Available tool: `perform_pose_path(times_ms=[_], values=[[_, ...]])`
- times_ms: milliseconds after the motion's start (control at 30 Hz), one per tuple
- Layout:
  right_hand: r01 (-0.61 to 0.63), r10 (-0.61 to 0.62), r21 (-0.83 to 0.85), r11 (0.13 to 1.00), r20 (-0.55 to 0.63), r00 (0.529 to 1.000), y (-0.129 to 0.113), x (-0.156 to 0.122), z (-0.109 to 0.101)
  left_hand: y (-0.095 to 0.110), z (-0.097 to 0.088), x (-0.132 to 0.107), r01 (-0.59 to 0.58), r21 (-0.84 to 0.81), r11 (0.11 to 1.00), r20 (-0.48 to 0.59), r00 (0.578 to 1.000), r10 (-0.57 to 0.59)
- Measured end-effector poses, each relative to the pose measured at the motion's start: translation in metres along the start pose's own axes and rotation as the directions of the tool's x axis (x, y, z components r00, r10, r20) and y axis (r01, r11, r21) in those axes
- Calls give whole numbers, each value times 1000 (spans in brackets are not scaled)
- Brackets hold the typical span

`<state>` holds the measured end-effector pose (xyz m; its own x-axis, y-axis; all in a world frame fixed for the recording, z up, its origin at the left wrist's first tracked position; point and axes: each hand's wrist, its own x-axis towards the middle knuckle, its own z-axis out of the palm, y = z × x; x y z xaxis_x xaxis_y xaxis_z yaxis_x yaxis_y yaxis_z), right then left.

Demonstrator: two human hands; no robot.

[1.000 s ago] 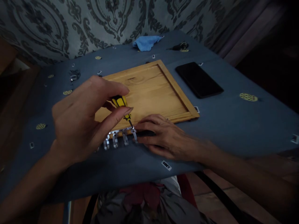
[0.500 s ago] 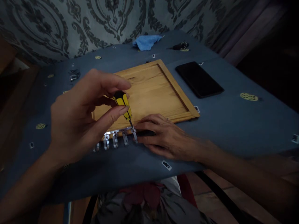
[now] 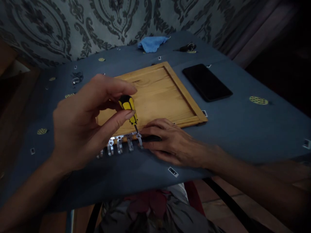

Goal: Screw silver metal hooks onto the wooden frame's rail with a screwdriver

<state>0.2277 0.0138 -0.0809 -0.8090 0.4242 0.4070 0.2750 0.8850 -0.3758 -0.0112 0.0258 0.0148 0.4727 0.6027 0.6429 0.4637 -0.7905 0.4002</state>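
My left hand (image 3: 80, 121) pinches a small yellow and black screwdriver (image 3: 128, 108) between thumb and fingers. The shaft points down at the last metal hook (image 3: 139, 139) of a silver hook rail (image 3: 124, 137). That rail lies along the near edge of a framed wooden board (image 3: 155, 97), with several hooks hanging off it. Close by the rail's right end, my right hand (image 3: 173, 142) rests with bent fingers at the board's edge. Between its fingers shows a dark, elongated thing (image 3: 152, 138), mostly covered. The screw under the tip is too small to make out.
A black phone (image 3: 207, 82) lies right of the board on the blue tablecloth (image 3: 245, 129). Further back are a blue cloth (image 3: 152, 44) and a small black object (image 3: 188, 48). Small metal pieces in clear plastic (image 3: 77, 77) sit at the left.
The screwdriver handle has turned slightly in my left hand, which shifted a touch. My right hand and the board have stayed put.
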Motion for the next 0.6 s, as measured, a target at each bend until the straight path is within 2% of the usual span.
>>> perform_pose_path(times_ms=[100,267,400,600], values=[[4,-4,1,1000,-5,1000,-1,1,-1,1,1,-1,77,-57,995,-2,997,-77],[8,-9,-7,1000,-5,1000,0,0,0,1,2,0,-14,26,1000,8,1000,14],[5,-5,-5,1000,-5,1000,1,0,1,4,1,1,50,76,996,3,999,-50],[0,0,-1,1000,-5,1000,1,0,2,8,0,1,151,-83,985,-6,988,-152]])
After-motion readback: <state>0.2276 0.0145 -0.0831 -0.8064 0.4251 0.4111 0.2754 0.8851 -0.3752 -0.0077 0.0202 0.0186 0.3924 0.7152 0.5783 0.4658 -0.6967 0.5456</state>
